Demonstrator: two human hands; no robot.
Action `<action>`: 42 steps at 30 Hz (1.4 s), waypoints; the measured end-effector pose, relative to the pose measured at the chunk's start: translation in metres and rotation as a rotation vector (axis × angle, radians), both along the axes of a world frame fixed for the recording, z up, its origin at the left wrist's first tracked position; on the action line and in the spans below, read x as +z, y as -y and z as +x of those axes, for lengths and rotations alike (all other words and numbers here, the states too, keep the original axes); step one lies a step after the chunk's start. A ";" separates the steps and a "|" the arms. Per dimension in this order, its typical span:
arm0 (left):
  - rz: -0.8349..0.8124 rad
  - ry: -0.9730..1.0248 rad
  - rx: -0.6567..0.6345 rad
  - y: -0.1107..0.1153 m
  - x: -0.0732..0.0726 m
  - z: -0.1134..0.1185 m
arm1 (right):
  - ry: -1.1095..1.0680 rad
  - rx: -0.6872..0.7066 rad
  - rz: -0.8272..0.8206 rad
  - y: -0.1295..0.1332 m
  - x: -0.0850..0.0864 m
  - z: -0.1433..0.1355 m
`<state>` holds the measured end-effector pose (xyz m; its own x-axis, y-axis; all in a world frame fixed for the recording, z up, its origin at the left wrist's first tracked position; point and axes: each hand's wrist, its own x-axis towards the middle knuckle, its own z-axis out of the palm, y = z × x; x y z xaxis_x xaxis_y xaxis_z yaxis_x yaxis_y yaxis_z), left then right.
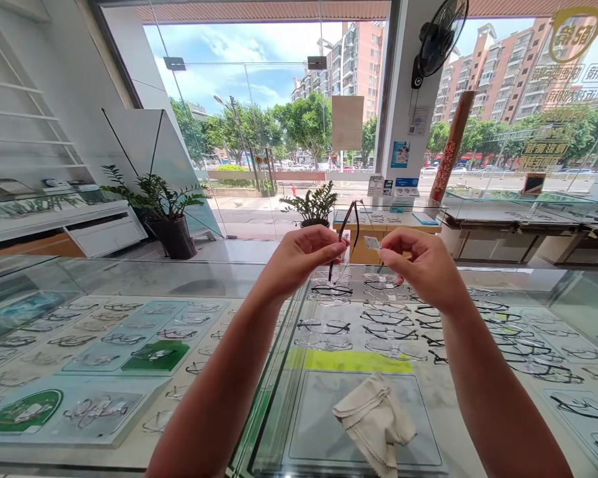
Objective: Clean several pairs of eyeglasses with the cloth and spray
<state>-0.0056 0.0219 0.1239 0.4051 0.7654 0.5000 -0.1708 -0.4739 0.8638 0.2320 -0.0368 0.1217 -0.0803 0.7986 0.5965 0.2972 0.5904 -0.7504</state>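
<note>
Above the glass counter, my left hand [315,255] pinches a pair of dark-framed glasses [356,226], held upright on edge. To its right, my right hand [418,262] has thumb and forefinger closed on a small pale tag [372,243]. The tag is close beside the glasses; whether a string joins them cannot be made out. Below the hands, a crumpled beige cloth [373,418] lies on a grey mat [319,425] on the counter.
The glass display counter [274,398] holds rows of glasses [389,318] under and around my forearms. Potted plants [172,206] stand beyond it. A wall fan [436,40] hangs at the upper right, and another display table [389,219] is behind my hands.
</note>
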 end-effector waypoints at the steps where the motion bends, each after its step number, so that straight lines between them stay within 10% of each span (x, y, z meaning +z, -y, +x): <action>1: -0.005 -0.017 -0.008 0.000 0.001 -0.003 | 0.008 0.015 -0.009 0.000 0.001 0.002; 28: 0.209 -0.580 -0.095 -0.004 0.024 -0.049 | 0.486 0.102 -0.161 0.018 0.013 0.039; 35: 0.033 -0.325 0.050 -0.007 0.018 -0.043 | 0.308 -0.086 -0.038 0.031 0.017 0.036; 42: -0.086 -0.091 0.018 0.007 0.005 -0.003 | 0.218 0.183 0.028 0.038 0.013 0.002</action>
<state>-0.0081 0.0151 0.1284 0.4320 0.8115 0.3935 -0.0818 -0.3993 0.9132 0.2344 -0.0753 0.1350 -0.3504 0.7427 0.5706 0.3362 0.6684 -0.6635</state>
